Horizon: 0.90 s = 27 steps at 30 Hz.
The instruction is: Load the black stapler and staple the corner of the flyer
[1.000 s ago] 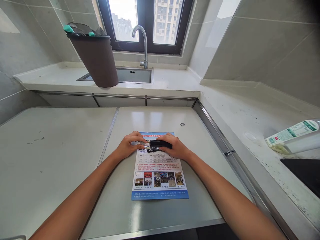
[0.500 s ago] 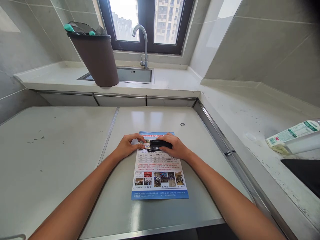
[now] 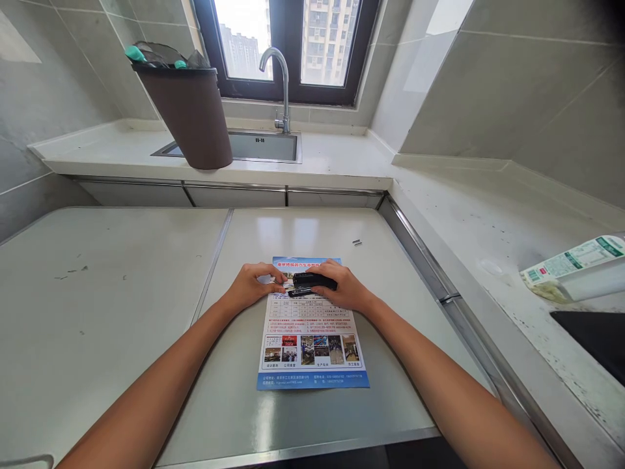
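Your right hand [image 3: 344, 286] closes around the black stapler [image 3: 312, 281] over the flyer's [image 3: 312, 380] far half, apparently steadying it; your left hand [image 3: 250, 285], nearly pinched, meets its left end, contents unclear.

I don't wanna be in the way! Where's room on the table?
Behind the flyer, between the seam and metal strips; or between flyer and the table's near edge. Crowded: the flyer's top, with left hand, right hand, stapler.
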{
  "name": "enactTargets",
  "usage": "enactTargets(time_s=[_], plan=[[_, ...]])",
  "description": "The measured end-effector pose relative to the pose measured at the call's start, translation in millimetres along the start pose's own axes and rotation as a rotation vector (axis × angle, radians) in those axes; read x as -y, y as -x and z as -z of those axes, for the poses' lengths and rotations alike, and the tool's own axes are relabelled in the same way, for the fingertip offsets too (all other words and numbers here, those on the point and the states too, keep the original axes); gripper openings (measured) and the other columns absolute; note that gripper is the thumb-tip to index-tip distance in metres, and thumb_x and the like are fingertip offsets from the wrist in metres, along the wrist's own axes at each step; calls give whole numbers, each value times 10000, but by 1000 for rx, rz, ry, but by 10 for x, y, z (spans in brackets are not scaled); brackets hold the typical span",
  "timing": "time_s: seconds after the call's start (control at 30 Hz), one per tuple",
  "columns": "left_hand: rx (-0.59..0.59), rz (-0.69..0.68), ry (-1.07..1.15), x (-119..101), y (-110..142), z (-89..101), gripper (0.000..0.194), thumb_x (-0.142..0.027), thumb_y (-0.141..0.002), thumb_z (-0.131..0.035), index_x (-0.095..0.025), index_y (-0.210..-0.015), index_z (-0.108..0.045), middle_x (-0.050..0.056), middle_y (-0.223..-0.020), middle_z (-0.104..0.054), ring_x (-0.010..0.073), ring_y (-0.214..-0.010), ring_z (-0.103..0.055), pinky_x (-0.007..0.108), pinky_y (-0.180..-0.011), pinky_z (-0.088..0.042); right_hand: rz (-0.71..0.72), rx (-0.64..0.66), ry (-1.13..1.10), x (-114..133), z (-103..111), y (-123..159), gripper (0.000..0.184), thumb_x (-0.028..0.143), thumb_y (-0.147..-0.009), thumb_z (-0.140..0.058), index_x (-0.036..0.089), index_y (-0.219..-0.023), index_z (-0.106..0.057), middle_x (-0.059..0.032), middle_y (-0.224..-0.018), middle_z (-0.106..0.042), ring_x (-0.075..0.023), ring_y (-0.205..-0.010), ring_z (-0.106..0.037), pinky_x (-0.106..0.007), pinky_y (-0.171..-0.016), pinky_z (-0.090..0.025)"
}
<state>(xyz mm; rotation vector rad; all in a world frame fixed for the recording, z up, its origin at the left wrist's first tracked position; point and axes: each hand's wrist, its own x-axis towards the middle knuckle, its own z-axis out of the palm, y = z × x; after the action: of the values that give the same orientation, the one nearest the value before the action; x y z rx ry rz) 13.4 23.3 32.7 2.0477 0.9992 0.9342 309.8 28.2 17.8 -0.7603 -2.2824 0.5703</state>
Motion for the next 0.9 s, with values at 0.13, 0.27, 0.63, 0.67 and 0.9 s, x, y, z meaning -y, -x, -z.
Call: enactTargets(time_s=[0.13, 0.27, 0.63, 0.67, 0.9], plan=[[49, -29, -37, -9, 0, -27, 179, -375, -818, -825, -215, -812, -744, 19, -927, -796, 198, -889, -744, 322, -877, -562, 5, 7, -4, 5, 5, -4, 397, 325, -985, -673, 279, -1374, -609, -71, -1235, -734, -274, -1103, -632, -484, -995, -506], [60, -48, -39, -30, 2, -46, 185, -368, -826, -823, -209, -802, -731, 22, -909, -791, 190, -872, -741, 305, -854, -562, 7, 7, 0, 10, 5, -4, 393, 330, -989, -665, 277, -1375, -609, -76, -1243, -730, -278, -1121, -634, -489, -1005, -505], [96, -74, -40, -78, 3, -67, 204, -368, -869, -783, -201, -795, -693, 33, -930, -785, 187, -894, -723, 316, -860, -547, 11, 4, -3, 33, 13, -9, 378, 344, -998, -656, 269, -1365, -609, -75, -1222, -735, -271, -1089, -635, -478, -991, -503], [80, -71, -57, -72, 6, -77, 189, -365, -869, -783, -205, -812, -701, 30, -933, -784, 189, -899, -720, 318, -864, -544, 10, 4, -2, 34, 13, -9, 380, 347, -999, -654, 270, -1368, -608, -75, -1222, -735, -271, -1089, -635, -480, -992, -503], [15, -32, -145, -81, 11, -164, 162, -356, -834, -813, -223, -843, -721, 6, -897, -778, 189, -844, -711, 311, -802, -536, 5, 10, -2, 20, 8, -4, 386, 352, -998, -657, 283, -1374, -605, -68, -1237, -732, -273, -1101, -633, -489, -1005, -499]])
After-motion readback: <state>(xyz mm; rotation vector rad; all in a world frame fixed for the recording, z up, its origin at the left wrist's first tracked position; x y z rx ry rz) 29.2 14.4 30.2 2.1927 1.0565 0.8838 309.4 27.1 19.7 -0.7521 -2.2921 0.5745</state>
